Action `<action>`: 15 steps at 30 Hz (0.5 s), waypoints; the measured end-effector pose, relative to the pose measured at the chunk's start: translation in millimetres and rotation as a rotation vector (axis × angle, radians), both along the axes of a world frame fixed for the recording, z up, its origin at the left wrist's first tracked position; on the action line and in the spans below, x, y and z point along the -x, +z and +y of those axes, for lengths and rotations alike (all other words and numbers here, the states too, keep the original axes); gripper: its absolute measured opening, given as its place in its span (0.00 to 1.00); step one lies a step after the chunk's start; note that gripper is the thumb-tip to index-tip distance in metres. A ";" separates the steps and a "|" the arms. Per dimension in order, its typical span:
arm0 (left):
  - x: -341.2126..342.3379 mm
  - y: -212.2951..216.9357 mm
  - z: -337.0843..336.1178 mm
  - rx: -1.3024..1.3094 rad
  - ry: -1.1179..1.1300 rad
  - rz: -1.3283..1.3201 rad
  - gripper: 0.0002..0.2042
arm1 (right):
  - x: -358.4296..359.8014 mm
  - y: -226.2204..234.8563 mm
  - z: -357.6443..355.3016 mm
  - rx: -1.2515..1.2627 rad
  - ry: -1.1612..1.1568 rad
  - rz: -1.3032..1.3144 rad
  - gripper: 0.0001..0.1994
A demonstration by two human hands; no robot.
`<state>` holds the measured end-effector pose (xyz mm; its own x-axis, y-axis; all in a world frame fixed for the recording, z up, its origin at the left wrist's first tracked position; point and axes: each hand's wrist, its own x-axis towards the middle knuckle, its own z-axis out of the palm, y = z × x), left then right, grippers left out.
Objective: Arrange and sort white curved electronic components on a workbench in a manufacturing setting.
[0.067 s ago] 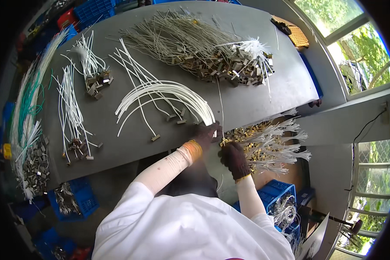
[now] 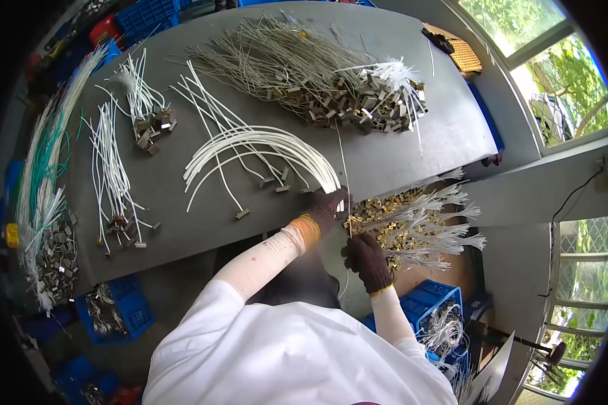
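My left hand (image 2: 330, 208), in a dark glove with an orange cuff, grips the ends of a curved bundle of white wires (image 2: 250, 145) lying on the grey table (image 2: 182, 223). My right hand (image 2: 368, 260), also in a dark glove, pinches a single thin wire (image 2: 342, 162) that runs up to the big heap of wires with metal clips (image 2: 331, 84) at the table's far side. Just right of both hands lies a heap of brass terminals with white frayed wire ends (image 2: 419, 219).
Smaller bunches of white wires with metal clips (image 2: 125, 128) lie on the table's left half, and a long green and white bundle (image 2: 37, 182) follows its left edge. Blue crates (image 2: 432, 317) stand below the table. Windows (image 2: 547, 74) are at right.
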<state>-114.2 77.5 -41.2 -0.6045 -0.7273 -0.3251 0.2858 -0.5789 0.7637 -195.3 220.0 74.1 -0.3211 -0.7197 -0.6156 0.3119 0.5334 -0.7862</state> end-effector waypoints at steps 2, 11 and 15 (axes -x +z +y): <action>10.3 9.2 0.6 -0.198 0.031 0.167 0.13 | 1.5 11.8 26.4 -0.061 0.047 0.200 0.13; 17.4 1.8 -11.6 -0.314 -0.004 0.302 0.12 | 19.6 -48.9 193.6 -0.345 0.250 0.158 0.09; 8.4 48.1 -29.1 -0.384 0.062 0.273 0.10 | 15.5 -49.5 250.4 -0.388 0.230 0.186 0.11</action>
<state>-122.6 48.4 6.9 -0.6643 -0.6228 -0.4133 0.4890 -0.7803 0.3899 -210.8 470.5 24.6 -0.3108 -0.5139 -0.7995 0.0246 0.8366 -0.5473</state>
